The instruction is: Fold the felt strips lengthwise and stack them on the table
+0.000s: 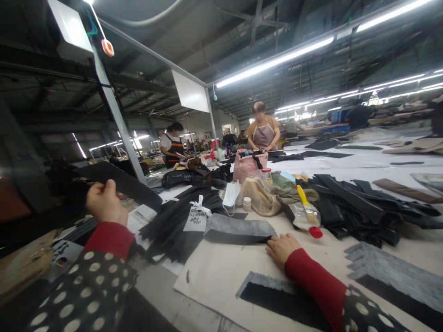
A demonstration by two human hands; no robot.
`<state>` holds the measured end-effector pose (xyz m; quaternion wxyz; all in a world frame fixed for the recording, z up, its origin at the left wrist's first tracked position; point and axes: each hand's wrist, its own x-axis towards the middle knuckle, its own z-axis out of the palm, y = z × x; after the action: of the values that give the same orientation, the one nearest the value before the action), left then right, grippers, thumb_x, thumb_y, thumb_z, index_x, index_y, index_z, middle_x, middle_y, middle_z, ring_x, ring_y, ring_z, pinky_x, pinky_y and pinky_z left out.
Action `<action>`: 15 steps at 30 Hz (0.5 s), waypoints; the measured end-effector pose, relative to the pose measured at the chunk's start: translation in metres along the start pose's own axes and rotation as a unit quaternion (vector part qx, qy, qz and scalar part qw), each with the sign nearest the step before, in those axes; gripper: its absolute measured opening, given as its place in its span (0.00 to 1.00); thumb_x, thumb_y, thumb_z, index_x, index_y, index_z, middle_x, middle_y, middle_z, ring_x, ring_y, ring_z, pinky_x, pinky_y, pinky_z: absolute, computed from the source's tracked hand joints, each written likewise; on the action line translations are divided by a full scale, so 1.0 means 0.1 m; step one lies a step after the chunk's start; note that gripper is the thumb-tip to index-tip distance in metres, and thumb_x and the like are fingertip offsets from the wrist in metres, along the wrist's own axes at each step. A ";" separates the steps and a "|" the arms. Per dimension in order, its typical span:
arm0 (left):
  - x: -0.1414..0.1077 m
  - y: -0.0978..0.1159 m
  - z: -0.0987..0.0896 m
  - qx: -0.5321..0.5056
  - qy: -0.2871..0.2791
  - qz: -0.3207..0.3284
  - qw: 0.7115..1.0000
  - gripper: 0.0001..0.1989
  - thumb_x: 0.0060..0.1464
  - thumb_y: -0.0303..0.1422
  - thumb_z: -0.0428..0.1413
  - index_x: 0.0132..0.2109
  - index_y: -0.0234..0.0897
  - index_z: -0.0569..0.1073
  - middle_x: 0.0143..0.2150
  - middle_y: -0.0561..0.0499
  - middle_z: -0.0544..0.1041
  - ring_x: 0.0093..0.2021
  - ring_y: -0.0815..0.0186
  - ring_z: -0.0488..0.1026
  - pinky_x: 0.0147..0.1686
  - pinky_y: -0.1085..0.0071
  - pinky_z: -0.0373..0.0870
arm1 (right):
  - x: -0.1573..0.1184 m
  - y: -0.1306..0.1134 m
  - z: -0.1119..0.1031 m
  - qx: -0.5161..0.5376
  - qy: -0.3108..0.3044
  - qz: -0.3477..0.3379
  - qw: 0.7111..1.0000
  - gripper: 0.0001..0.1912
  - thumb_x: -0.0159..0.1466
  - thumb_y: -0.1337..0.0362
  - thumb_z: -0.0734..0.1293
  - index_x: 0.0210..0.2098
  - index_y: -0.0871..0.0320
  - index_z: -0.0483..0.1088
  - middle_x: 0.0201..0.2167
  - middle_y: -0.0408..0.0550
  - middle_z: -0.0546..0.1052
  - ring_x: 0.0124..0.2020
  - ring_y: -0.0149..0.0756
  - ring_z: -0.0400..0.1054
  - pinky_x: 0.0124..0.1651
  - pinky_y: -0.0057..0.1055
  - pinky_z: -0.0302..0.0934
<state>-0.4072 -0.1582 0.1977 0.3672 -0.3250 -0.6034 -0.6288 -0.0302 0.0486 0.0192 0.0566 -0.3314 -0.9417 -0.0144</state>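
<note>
My left hand [105, 201] is raised at the left, its fingers closed on the edge of a long black fabric strip [121, 180]. The strip slants down to the right. My right hand [284, 249] lies on the work table with its fingers low and loosely bent. Its fingertips touch the right end of a grey and black fabric piece [238, 227]. Just below my right forearm is another grey-edged black piece [277, 297], partly covered by the sleeve. A fanned bundle of black strips [176, 226] with a handwritten paper tag [195, 218] sits between my hands.
A yellow-handled brush [303, 196] lies by a container with a red lid [315, 232]. Behind are a face mask [231, 193], a small bottle [247, 204] and a pink bag [248, 166]. Black pieces [363, 203] pile up at right. Two co-workers stand beyond the table.
</note>
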 end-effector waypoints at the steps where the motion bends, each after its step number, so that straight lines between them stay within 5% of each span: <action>1: -0.06 0.10 -0.03 -0.016 0.040 -0.019 0.999 0.17 0.50 0.45 0.47 0.40 0.38 0.66 0.28 0.52 0.69 0.21 0.71 0.63 0.19 0.71 0.60 | 0.01 0.01 -0.01 0.020 -0.005 0.002 1.000 0.17 0.61 0.62 0.53 0.33 0.58 0.71 0.36 0.52 0.73 0.37 0.39 0.66 0.38 0.35 0.52; 3: -0.28 0.32 -0.08 -0.020 0.044 -0.020 0.999 0.17 0.47 0.43 0.52 0.41 0.38 0.68 0.32 0.53 0.70 0.27 0.70 0.66 0.23 0.72 0.64 | 0.03 0.05 -0.03 0.093 0.002 0.000 0.996 0.17 0.61 0.63 0.52 0.33 0.58 0.72 0.38 0.51 0.72 0.36 0.35 0.66 0.37 0.32 0.54; 5: -0.57 0.53 -0.11 0.017 -0.036 0.006 0.999 0.19 0.49 0.41 0.52 0.45 0.36 0.66 0.34 0.54 0.70 0.31 0.69 0.67 0.27 0.72 0.66 | 0.07 0.11 -0.07 0.190 0.040 0.005 0.981 0.16 0.60 0.64 0.53 0.34 0.60 0.71 0.37 0.51 0.70 0.36 0.32 0.65 0.38 0.29 0.55; 9: -1.19 0.81 -0.18 0.123 -0.096 0.106 0.982 0.12 0.48 0.36 0.53 0.39 0.35 0.68 0.30 0.54 0.69 0.28 0.70 0.66 0.30 0.72 0.66 | 0.05 0.14 -0.34 0.369 0.078 0.033 0.926 0.18 0.59 0.58 0.55 0.37 0.64 0.70 0.28 0.48 0.70 0.28 0.30 0.63 0.32 0.27 0.58; 12: -1.60 0.97 -0.24 0.087 -0.189 0.202 0.957 0.06 0.50 0.30 0.52 0.38 0.36 0.67 0.33 0.51 0.69 0.31 0.69 0.67 0.33 0.73 0.67 | -0.12 0.02 -0.71 0.523 -0.019 0.024 0.852 0.28 0.59 0.48 0.50 0.37 0.65 0.68 0.22 0.44 0.68 0.16 0.23 0.57 0.18 0.23 0.51; 15: -1.96 1.18 -0.26 0.045 -0.256 0.296 0.919 0.09 0.50 0.23 0.49 0.40 0.37 0.68 0.34 0.49 0.69 0.36 0.67 0.67 0.36 0.71 0.66 | -0.34 -0.20 -1.00 0.615 -0.142 -0.018 0.775 0.35 0.56 0.41 0.47 0.33 0.66 0.68 0.22 0.47 0.69 0.15 0.23 0.60 0.16 0.20 0.50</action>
<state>-0.2041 -0.1704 0.0902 0.3839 -0.6216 -0.5807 -0.3591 -0.0068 0.0060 0.1152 0.1134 -0.2071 -0.7531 0.6141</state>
